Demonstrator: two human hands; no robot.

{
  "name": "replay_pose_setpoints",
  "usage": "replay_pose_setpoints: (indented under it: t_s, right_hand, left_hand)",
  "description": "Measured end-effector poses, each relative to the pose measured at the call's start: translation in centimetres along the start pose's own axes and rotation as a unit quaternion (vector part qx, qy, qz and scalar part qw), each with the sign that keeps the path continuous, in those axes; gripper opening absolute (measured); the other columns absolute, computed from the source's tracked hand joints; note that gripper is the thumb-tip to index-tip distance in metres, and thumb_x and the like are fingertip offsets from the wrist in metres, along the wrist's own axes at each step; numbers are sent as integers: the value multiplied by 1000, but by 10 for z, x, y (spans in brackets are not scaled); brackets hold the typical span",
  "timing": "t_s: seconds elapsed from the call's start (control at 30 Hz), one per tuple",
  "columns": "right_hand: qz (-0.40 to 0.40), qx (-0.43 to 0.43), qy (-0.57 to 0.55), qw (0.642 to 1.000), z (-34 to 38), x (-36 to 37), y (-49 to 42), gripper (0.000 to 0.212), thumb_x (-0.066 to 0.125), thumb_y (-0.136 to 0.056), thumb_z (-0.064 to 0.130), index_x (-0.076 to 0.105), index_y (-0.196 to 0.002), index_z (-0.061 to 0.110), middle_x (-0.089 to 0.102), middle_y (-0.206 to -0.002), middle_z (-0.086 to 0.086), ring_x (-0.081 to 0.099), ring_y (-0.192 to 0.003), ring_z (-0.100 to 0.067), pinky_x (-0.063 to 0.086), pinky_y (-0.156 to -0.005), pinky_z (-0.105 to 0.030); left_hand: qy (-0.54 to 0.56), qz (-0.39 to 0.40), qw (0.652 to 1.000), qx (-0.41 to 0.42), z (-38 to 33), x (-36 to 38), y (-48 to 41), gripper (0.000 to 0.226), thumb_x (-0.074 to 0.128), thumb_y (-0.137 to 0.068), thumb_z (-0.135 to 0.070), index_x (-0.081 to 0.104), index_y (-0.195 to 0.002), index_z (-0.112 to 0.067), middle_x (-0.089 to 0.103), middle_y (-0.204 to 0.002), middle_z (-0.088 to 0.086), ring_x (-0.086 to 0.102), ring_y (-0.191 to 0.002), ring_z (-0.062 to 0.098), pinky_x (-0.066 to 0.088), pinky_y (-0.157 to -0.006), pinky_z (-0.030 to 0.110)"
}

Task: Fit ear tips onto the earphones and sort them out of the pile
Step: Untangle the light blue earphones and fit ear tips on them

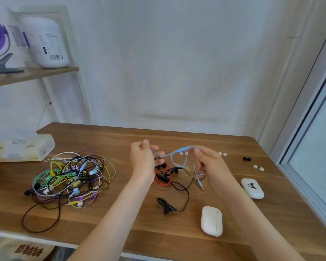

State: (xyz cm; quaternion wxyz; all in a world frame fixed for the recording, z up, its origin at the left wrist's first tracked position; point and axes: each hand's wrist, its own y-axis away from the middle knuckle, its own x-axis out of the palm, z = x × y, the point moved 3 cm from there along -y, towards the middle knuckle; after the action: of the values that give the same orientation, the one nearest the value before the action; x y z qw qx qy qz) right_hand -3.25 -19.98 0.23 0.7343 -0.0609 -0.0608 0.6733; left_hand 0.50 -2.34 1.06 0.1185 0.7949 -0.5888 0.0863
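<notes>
Two hands hold a thin, pale blue earphone cable (179,152) in the air above the wooden table (105,230): the left hand (142,159) pinches one end with curled fingers, and the right hand (211,166) grips the other, its metal plug dangling. A tangled pile (70,178) of glossy coloured cords lies well to the left. Small round white ear tips (222,153) and black ear tips (247,159) dot the far right, near two smooth white cases (212,221).
</notes>
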Motion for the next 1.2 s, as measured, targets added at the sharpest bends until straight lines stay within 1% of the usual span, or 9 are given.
replay_pose_setpoints:
  t_s: [0.17, 0.27, 0.47, 0.63, 0.77, 0.9, 1.03, 1.1, 1.2]
  right_hand:
    - [-87, 34, -166, 982, -4, -31, -6, 30, 38, -101, 7, 68, -103, 10, 44, -54, 0, 29, -49, -11, 26, -48, -21]
    - [-87, 43, -170, 981, -9, -37, -6, 31, 35, -101, 6, 66, -105, 7, 50, -59, -3, 34, -52, -13, 30, -51, -22]
    - [-147, 74, -173, 971, -16, -43, -3, 29, 37, -97, -2, 64, -106, 1, 60, -71, -10, 41, -47, -11, 37, -48, -22]
    - [-189, 124, -154, 962, -19, -47, -6, 29, 40, -95, -4, 64, -110, 1, 64, -70, -10, 50, -54, -14, 42, -55, -26]
    - [-83, 211, 86, 970, -13, -36, -9, 53, 41, -88, -12, 53, -133, 13, 63, -111, -5, 58, -97, -18, 43, -73, -28]
    - [78, 54, 195, 976, 7, -3, 9, 56, 44, -86, -2, 54, -130, 31, 50, -131, 16, 42, -125, -2, 34, -94, -22]
    - [222, 26, 108, 969, 17, 31, 22, 34, 58, -93, 14, 54, -127, 21, 66, -121, 2, 60, -112, -6, 47, -97, -21]
    - [211, 40, 60, 975, 15, 36, 24, 34, 60, -93, 21, 52, -126, 17, 69, -114, -9, 65, -107, -16, 48, -97, -27]
    - [177, 36, 43, 983, 9, 35, 18, 24, 58, -94, 15, 53, -115, 5, 72, -98, -16, 68, -89, -24, 52, -86, -30]
  left_hand:
    - [2, -78, 997, -27, 10, -19, -19, 22, 31, -105, -17, 45, -115, -4, 47, -77, 5, 46, -49, 14, 32, -31, 16]
    - [-20, -64, 996, -66, 15, -19, -22, 13, 32, -102, -11, 44, -107, -9, 41, -71, 4, 39, -48, 13, 27, -31, 16]
    - [-44, -82, 991, -100, 21, -20, -32, 38, 30, -97, -1, 44, -131, 10, 36, -59, 8, 27, -48, 18, 20, -30, 16]
    - [-27, -84, 992, -87, 21, -17, -28, 37, 29, -98, -3, 44, -131, 4, 31, -62, 4, 25, -48, 16, 20, -35, 20]
    - [6, -26, 997, -73, 15, -3, -14, 21, 26, -101, -7, 40, -86, -10, 26, -62, 1, 21, -46, 12, 20, -35, 18]
    - [56, 15, 996, -72, 9, 14, 1, 27, 28, -103, -11, 47, -122, -7, 35, -64, 1, 29, -44, 9, 27, -36, 20]
    - [75, 31, 995, -64, 4, 23, 11, 17, 31, -104, -16, 45, -97, -10, 42, -63, 2, 36, -36, 8, 36, -42, 23]
    - [61, 29, 996, -51, 1, 22, 13, 21, 35, -104, -20, 45, -90, -8, 46, -63, 3, 41, -35, 9, 39, -43, 24]
    - [62, 34, 997, -22, -2, 18, 12, 15, 43, -102, -20, 44, -107, -6, 50, -74, 6, 51, -37, 8, 45, -40, 23]
